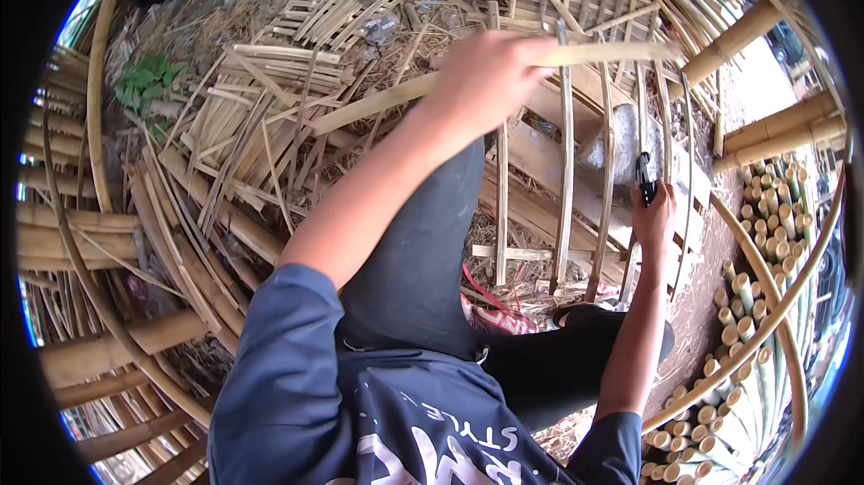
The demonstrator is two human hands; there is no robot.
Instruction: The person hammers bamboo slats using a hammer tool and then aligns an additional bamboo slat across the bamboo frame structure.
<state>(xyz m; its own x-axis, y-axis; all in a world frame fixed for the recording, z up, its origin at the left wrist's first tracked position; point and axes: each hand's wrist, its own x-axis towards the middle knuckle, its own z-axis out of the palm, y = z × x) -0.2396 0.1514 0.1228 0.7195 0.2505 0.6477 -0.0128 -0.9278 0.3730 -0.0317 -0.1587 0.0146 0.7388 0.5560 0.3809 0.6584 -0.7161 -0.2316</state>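
My left hand is closed around a long flat bamboo strip. The strip sticks out on both sides of the hand, over the upper ends of several thin bamboo slats laid roughly parallel in front of me. Lower down at the right, my right hand grips a black-handled tool; its exact kind does not show. This hand is among the right-hand slats, close to a pale stone block. Wooden planks lie beneath the slats.
Finished-looking slatted bamboo panels and loose strips lie on the littered ground. Cut bamboo poles are stacked at the right. Bent bamboo poles cross in front of them. A green plant grows at the left.
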